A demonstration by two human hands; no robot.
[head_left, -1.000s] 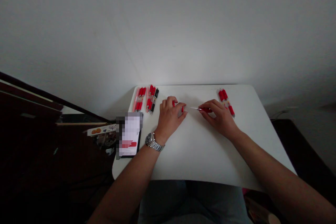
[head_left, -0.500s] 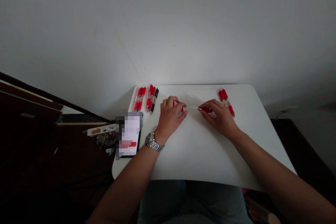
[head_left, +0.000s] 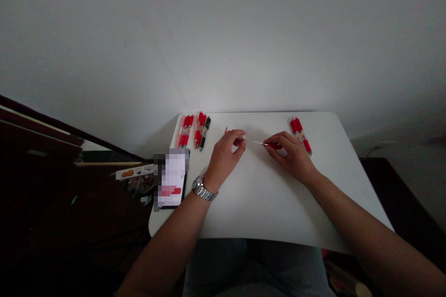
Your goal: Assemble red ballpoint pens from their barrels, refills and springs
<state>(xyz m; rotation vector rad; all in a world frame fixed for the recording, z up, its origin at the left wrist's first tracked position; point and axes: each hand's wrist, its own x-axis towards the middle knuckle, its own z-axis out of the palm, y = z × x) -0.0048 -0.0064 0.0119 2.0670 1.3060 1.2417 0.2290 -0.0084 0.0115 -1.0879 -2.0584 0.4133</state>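
My left hand (head_left: 226, 152), with a metal watch (head_left: 205, 189) at the wrist, is over the middle of the table with fingers curled and thumb close to them. A small pale bit shows at its fingertips; most of what it holds is hidden. Just behind its knuckles a thin red tip (head_left: 226, 129) sticks up, its lower end out of sight. Across a short gap, my right hand (head_left: 290, 154) pinches a red pen (head_left: 275, 145). From the pen a thin, pale rod points left toward my left hand.
Red pens (head_left: 186, 132) and a black pen (head_left: 205, 134) lie in groups at the back left. More red pens (head_left: 300, 134) lie right of my right hand. A phone (head_left: 174, 181) rests on the left edge of the white table (head_left: 258, 209), which stands against a wall.
My left hand has turned and its fingers have curled more. The red piece at its fingertips is now hidden, and a red tip shows behind the knuckles. My right hand stays put.
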